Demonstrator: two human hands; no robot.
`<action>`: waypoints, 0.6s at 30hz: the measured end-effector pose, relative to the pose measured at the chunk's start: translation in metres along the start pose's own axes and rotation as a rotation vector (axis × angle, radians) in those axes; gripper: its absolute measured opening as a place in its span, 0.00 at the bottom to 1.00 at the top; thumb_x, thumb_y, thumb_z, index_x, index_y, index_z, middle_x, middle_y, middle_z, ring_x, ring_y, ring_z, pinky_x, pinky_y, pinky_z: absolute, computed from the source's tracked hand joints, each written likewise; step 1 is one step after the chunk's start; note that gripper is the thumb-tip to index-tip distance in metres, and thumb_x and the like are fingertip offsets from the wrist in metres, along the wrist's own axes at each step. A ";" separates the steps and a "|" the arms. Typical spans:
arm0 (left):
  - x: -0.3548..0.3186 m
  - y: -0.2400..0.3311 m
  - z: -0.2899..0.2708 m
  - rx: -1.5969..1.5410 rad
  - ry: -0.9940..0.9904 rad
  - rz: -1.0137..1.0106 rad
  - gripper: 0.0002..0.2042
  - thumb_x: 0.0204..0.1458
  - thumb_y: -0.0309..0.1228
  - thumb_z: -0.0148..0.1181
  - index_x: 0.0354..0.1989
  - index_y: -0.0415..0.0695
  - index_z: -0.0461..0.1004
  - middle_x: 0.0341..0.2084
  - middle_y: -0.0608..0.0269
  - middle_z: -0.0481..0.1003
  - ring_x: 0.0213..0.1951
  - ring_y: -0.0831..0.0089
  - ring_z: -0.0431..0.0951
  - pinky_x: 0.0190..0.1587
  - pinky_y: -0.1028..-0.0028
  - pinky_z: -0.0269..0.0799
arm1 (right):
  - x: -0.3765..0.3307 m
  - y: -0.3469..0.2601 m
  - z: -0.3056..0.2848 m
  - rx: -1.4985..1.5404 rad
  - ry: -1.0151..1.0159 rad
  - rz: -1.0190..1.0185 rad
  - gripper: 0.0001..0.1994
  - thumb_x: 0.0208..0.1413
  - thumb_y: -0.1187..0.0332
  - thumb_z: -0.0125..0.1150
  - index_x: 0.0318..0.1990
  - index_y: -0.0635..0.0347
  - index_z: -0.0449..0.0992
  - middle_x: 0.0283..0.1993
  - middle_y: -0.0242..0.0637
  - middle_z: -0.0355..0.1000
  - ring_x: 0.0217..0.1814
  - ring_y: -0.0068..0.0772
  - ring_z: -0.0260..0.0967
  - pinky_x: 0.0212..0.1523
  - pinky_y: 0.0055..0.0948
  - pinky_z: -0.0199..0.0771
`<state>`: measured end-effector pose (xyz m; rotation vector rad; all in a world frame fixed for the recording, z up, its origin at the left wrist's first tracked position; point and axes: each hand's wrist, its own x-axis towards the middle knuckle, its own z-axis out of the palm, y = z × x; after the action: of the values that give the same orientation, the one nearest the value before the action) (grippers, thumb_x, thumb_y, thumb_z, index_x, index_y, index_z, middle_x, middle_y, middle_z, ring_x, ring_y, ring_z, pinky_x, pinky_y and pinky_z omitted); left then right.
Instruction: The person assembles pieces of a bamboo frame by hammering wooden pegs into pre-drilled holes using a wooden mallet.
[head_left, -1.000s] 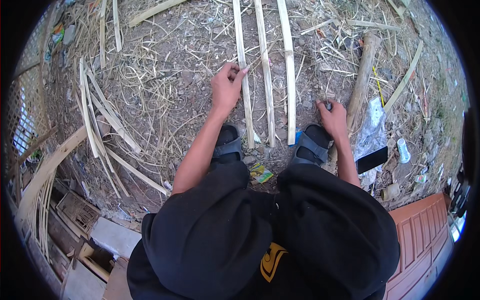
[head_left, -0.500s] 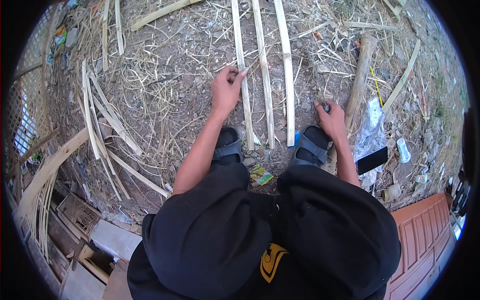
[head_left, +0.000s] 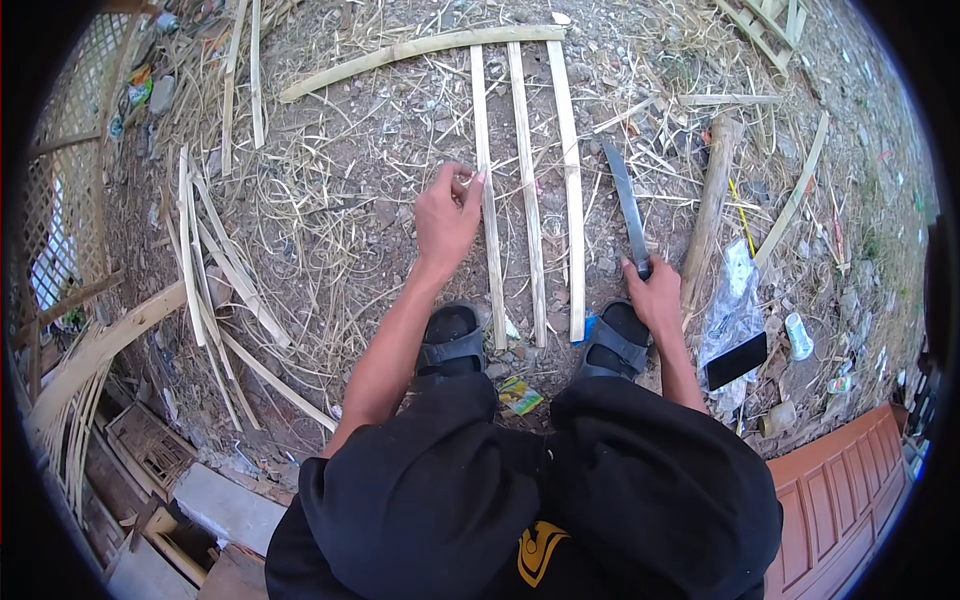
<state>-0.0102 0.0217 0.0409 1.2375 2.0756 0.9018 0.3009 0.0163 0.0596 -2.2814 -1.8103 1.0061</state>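
Three pale split-bamboo strips lie side by side on the ground, pointing away from me: a left strip (head_left: 488,220), a middle strip (head_left: 529,200) and a right strip (head_left: 573,210). Their far ends meet a longer, slightly curved bamboo strip (head_left: 400,52) lying crosswise. My left hand (head_left: 448,222) is beside the left strip, its fingers loosely curled and apart, the thumb tip at the strip's edge. My right hand (head_left: 656,298) grips the handle of a long knife (head_left: 627,205), whose dark blade points away from me, right of the right strip. My fingers cover most of the handle.
Sandalled feet (head_left: 450,340) flank the strips' near ends. At right lie a wooden pole (head_left: 712,205), clear plastic (head_left: 730,300), a black phone (head_left: 736,361) and a plastic cup (head_left: 799,337). More bamboo strips (head_left: 190,250) lie left. A brown panelled door (head_left: 840,500) is at lower right.
The view has tipped farther out, so the strips' far ends now show. The knife blade has come into sight ahead of my right hand. My left hand stays beside the left strip.
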 end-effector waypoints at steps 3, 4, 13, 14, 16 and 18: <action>0.065 0.028 -0.013 0.028 -0.086 0.116 0.12 0.61 0.37 0.63 0.43 0.40 0.78 0.22 0.57 0.77 0.23 0.64 0.78 0.29 0.64 0.70 | 0.005 0.004 -0.003 -0.009 -0.015 0.007 0.23 0.57 0.54 0.67 0.35 0.74 0.77 0.24 0.58 0.75 0.31 0.61 0.77 0.37 0.49 0.74; 0.093 0.024 -0.012 0.095 -0.012 0.287 0.12 0.60 0.36 0.63 0.44 0.40 0.79 0.24 0.57 0.78 0.23 0.66 0.76 0.28 0.66 0.69 | 0.005 0.002 -0.006 -0.007 -0.008 0.000 0.23 0.57 0.54 0.67 0.35 0.74 0.77 0.24 0.58 0.75 0.31 0.61 0.77 0.37 0.49 0.74; 0.237 -0.013 -0.011 0.486 -0.072 0.496 0.15 0.63 0.44 0.56 0.50 0.47 0.78 0.49 0.60 0.76 0.56 0.56 0.71 0.60 0.48 0.57 | 0.004 0.010 0.003 0.000 -0.001 -0.003 0.22 0.57 0.54 0.67 0.34 0.73 0.77 0.22 0.57 0.72 0.28 0.61 0.75 0.33 0.49 0.72; 0.242 -0.015 -0.010 0.504 -0.088 0.524 0.16 0.64 0.45 0.56 0.49 0.48 0.78 0.49 0.59 0.76 0.56 0.55 0.71 0.61 0.48 0.56 | 0.005 0.010 0.004 0.020 -0.004 0.000 0.22 0.57 0.55 0.67 0.33 0.72 0.76 0.21 0.57 0.72 0.28 0.62 0.75 0.33 0.50 0.71; 0.246 -0.012 -0.006 0.518 -0.113 0.544 0.16 0.64 0.46 0.55 0.49 0.49 0.78 0.50 0.58 0.76 0.56 0.55 0.70 0.61 0.49 0.56 | 0.005 0.008 0.002 0.024 -0.012 0.017 0.22 0.58 0.55 0.67 0.33 0.72 0.76 0.21 0.56 0.72 0.28 0.61 0.75 0.33 0.49 0.71; 0.252 -0.010 -0.001 0.540 -0.153 0.437 0.19 0.64 0.49 0.54 0.54 0.52 0.77 0.52 0.57 0.74 0.58 0.54 0.68 0.62 0.48 0.54 | 0.005 0.003 -0.001 0.029 -0.025 0.031 0.22 0.58 0.55 0.67 0.33 0.72 0.76 0.21 0.55 0.72 0.27 0.60 0.75 0.33 0.49 0.71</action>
<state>-0.1222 0.2445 0.0035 2.0287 2.0234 0.3939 0.3043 0.0198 0.0570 -2.2973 -1.7629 1.0628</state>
